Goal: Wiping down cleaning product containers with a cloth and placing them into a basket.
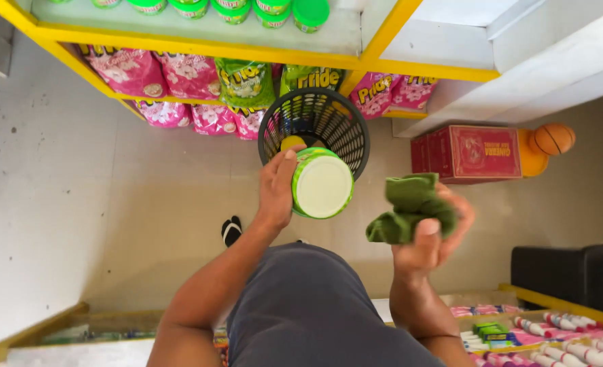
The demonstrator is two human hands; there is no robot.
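- The left hand point(277, 187) grips a green tub point(322, 183), white base showing, above the black basket point(318, 122).
- The right hand point(432, 234), near right, closes its fingers around a green cloth point(410, 207).

Pink point(130, 71) and green pouches point(245, 83) line the shelf; red carton point(476, 153) on the floor.

Green jars point(233, 8) on shelf, tops cropped

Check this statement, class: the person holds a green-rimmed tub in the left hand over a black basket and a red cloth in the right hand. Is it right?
Not quite. The head view shows the cloth in the right hand is green, not red. The rest holds: the left hand holds the green-rimmed tub over the black basket.
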